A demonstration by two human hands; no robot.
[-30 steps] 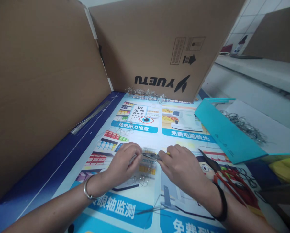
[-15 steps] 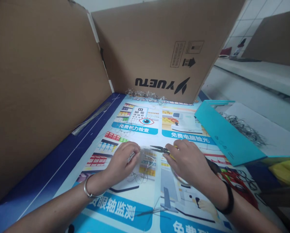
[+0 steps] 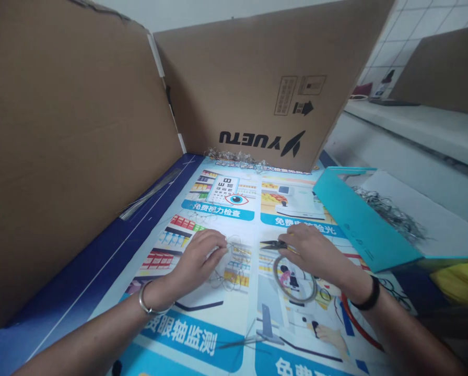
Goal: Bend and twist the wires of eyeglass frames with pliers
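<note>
My left hand [image 3: 200,261] is closed in a pinch on a thin bent wire [image 3: 240,269], whose fine loops stick out to the right of the fingertips. My right hand [image 3: 314,256] is wrapped around long-nosed pliers [image 3: 272,244]. Their dark jaws point left toward the wire, slightly parted and apart from it. Just below the right hand lies a round coil of grey wire [image 3: 314,296] on the printed sheet [image 3: 234,224]. What the left fingertips cover is hidden.
Cardboard walls [image 3: 202,78] stand at the left and back. Small wire pieces [image 3: 237,156] line the foot of the back wall. Clear strips [image 3: 150,194] lie at left. A turquoise box [image 3: 365,235] at right holds a heap of cut wires [image 3: 390,211]. A yellow cloth-like item [image 3: 459,282] lies beside it.
My right hand with the pliers has drawn back to the right, away from the left hand, uncovering the wire coil. My left hand stays nearly in place, holding the wire.
</note>
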